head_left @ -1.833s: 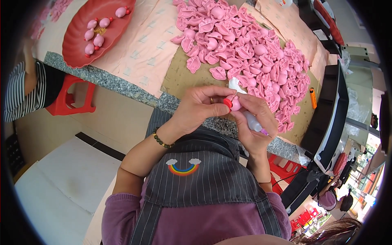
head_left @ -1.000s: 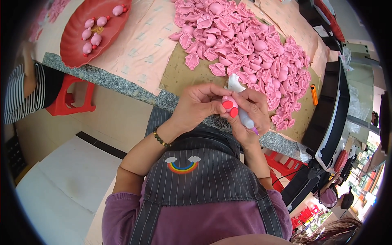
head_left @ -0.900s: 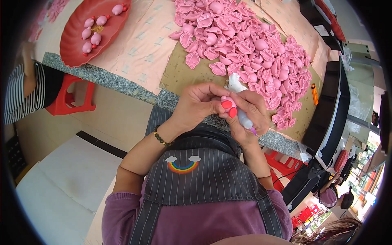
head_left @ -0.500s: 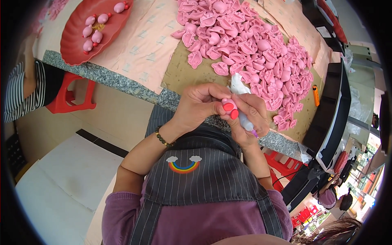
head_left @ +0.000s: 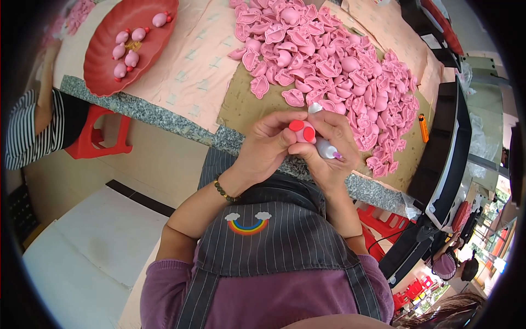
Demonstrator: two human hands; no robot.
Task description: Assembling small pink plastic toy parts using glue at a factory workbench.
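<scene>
A small pink figure (head_left: 300, 137) with two flat red oval feet is pinched between my hands, just above the table's near edge. My left hand (head_left: 263, 145) grips it from the left with thumb and fingers. From the other side the thumb and forefinger of my right hand (head_left: 335, 151) hold it too. Tucked in my right palm is a small translucent squeeze bottle (head_left: 325, 148) with a purple tip. Something white (head_left: 315, 108), its kind unclear, sticks out above my right fingers. Beyond my hands lies a big heap of pink moulded half-shells (head_left: 329, 71).
A red scalloped tray (head_left: 94, 60) holding several pink figures stands at the left of the granite-edged table (head_left: 181, 122). An orange-handled tool (head_left: 423, 128) lies right of the heap. Red stools (head_left: 101, 131) stand below, and another person's striped sleeve (head_left: 24, 123) shows at far left.
The pink figure has tilted and moved slightly up and left, so both red feet show more fully. My fingers have shifted around it, and more of the squeeze bottle shows.
</scene>
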